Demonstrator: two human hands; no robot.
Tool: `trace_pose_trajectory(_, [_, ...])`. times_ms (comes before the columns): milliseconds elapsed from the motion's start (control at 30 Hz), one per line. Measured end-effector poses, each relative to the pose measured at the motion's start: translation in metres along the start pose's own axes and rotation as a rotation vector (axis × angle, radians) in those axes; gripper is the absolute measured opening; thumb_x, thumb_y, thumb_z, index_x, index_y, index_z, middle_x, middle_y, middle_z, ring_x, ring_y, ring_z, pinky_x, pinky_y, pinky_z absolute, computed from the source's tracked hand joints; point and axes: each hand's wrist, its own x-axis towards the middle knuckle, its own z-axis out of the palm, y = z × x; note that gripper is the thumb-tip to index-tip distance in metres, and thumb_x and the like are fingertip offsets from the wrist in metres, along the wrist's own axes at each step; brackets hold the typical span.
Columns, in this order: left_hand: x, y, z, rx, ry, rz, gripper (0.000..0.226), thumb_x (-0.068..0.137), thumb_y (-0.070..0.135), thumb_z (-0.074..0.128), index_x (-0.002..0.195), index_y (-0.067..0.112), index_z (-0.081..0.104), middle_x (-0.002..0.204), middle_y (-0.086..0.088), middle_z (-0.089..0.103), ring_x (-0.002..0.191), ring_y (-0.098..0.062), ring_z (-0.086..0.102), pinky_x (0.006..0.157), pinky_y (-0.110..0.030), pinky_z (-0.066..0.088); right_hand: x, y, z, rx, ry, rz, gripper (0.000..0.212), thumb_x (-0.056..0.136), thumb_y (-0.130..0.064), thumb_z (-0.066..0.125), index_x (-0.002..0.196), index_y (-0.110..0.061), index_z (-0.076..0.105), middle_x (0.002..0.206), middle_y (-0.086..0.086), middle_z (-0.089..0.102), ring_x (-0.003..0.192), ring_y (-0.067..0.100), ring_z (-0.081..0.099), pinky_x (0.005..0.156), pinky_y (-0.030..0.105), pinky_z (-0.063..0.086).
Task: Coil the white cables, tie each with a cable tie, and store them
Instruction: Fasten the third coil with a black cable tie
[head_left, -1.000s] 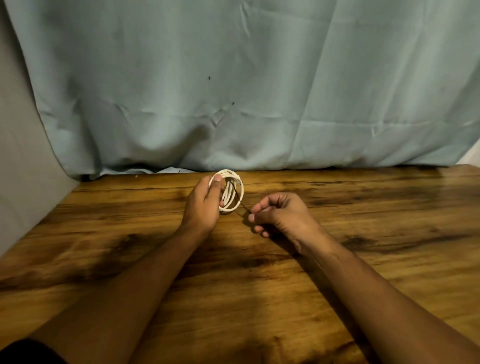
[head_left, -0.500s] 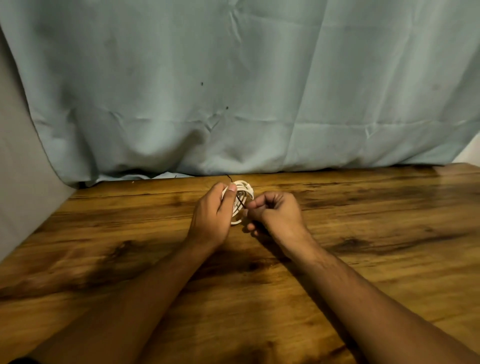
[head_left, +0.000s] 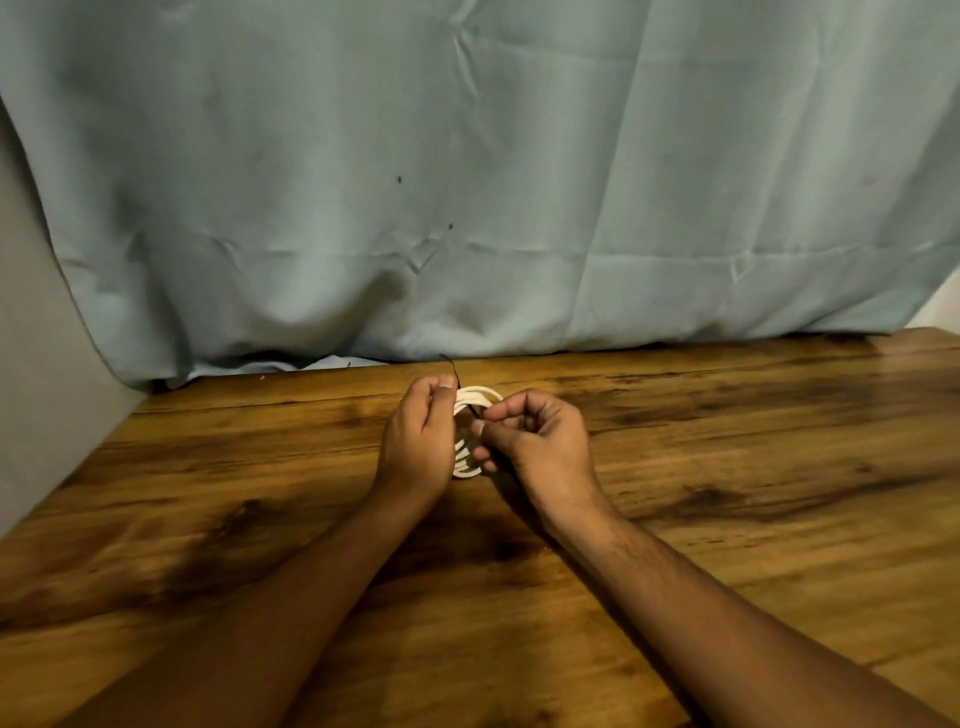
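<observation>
- Left hand (head_left: 415, 441) grips the coiled white cable (head_left: 474, 400) near the table's (head_left: 727, 519) far edge.
- Right hand (head_left: 535, 441) pinches the thin black cable tie (head_left: 451, 370).
- The coil likely feels light and springy; hold across all loops.

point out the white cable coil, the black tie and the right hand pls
white cable coil (head_left: 480, 396): head view, top arc of the loops.
black tie (head_left: 451, 366): head view, free end above the left thumb.
right hand (head_left: 540, 441): head view, back of the hand.
</observation>
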Motion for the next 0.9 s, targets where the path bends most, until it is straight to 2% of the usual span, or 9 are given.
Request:
trace_pose_trajectory(133, [-0.006,0.008,-0.001,0.049,-0.028,0.129,0.023,0.107,0.030,0.048,0.090,0.020,0.060,0.069,0.007,0.056,0.066,-0.009,0.052,0.066,-0.034,0.043,-0.001,-0.001,-0.001,0.004,0.001,0.008,0.020,0.085,0.010,0.074,0.085,-0.006,0.064,0.070,0.014,0.068,0.053,0.021,0.063,0.051,0.029,0.050])
trace_pose_trajectory(267, [-0.008,0.010,-0.006,0.114,-0.055,0.222,0.023,0.106,0.026,0.051,0.087,0.016,0.057,0.068,0.006,0.056,0.061,-0.004,0.049,0.062,-0.033,0.041,-0.005,-0.005,-0.006,-0.061,-0.034,0.045,0.021,0.086,0.003,0.077,0.089,-0.007,0.059,0.062,0.007,0.064,0.042,0.018,0.056,0.045,0.028,0.042])
trace_pose_trajectory(333, [-0.006,0.008,-0.008,0.128,-0.065,0.230,0.023,0.105,0.025,0.053,0.085,0.016,0.057,0.066,0.006,0.056,0.059,-0.005,0.049,0.061,-0.035,0.040,-0.004,-0.007,-0.009,-0.087,-0.069,0.056,0.022,0.085,0.000,0.080,0.090,-0.007,0.059,0.062,0.007,0.064,0.039,0.017,0.051,0.047,0.030,0.041])
trace_pose_trajectory(433, [0.002,0.002,-0.013,0.133,-0.056,0.225,0.025,0.101,0.035,0.052,0.085,0.017,0.058,0.065,0.005,0.057,0.060,-0.014,0.051,0.061,-0.039,0.043,0.000,-0.017,-0.015,-0.097,-0.167,0.117,0.021,0.084,-0.003,0.081,0.093,-0.008,0.063,0.067,0.008,0.066,0.040,0.016,0.049,0.044,0.026,0.039])
trace_pose_trajectory(533, [0.011,-0.004,-0.022,0.154,-0.034,0.188,0.029,0.096,0.045,0.049,0.088,0.019,0.059,0.071,0.001,0.064,0.066,-0.023,0.060,0.065,-0.047,0.053,0.000,-0.033,-0.022,-0.039,-0.297,0.170,0.011,0.085,-0.001,0.078,0.088,-0.009,0.071,0.074,0.010,0.070,0.042,0.013,0.050,0.039,0.021,0.040])
trace_pose_trajectory(633, [0.015,-0.006,-0.030,0.176,-0.011,0.163,0.026,0.102,0.040,0.051,0.090,0.019,0.060,0.077,-0.005,0.069,0.074,-0.029,0.067,0.069,-0.053,0.056,0.000,-0.049,-0.031,0.087,-0.390,0.208,0.006,0.088,-0.005,0.073,0.090,-0.009,0.077,0.081,0.009,0.073,0.050,0.010,0.057,0.043,0.020,0.049])
trace_pose_trajectory(700, [0.015,-0.006,-0.031,0.204,-0.005,0.169,0.022,0.105,0.033,0.052,0.090,0.019,0.060,0.078,-0.004,0.069,0.075,-0.027,0.067,0.067,-0.049,0.055,0.000,-0.059,-0.038,0.198,-0.433,0.212,0.015,0.088,-0.011,0.068,0.098,-0.008,0.079,0.091,0.010,0.076,0.059,0.011,0.064,0.050,0.021,0.055])
trace_pose_trajectory(800, [0.013,-0.006,-0.031,0.219,-0.024,0.187,0.020,0.105,0.031,0.053,0.087,0.023,0.058,0.073,0.002,0.065,0.068,-0.018,0.062,0.060,-0.037,0.048,0.001,-0.068,-0.046,0.306,-0.444,0.171,0.026,0.090,-0.007,0.059,0.109,-0.006,0.077,0.105,0.011,0.076,0.072,0.014,0.069,0.057,0.025,0.058])
trace_pose_trajectory(900, [0.009,-0.003,-0.030,0.242,-0.058,0.188,0.019,0.105,0.032,0.052,0.087,0.026,0.057,0.073,0.004,0.065,0.067,-0.017,0.063,0.059,-0.038,0.049,0.001,-0.068,-0.046,0.265,-0.359,0.081,0.023,0.088,-0.007,0.066,0.108,-0.007,0.077,0.095,0.005,0.074,0.071,0.012,0.066,0.057,0.023,0.057])
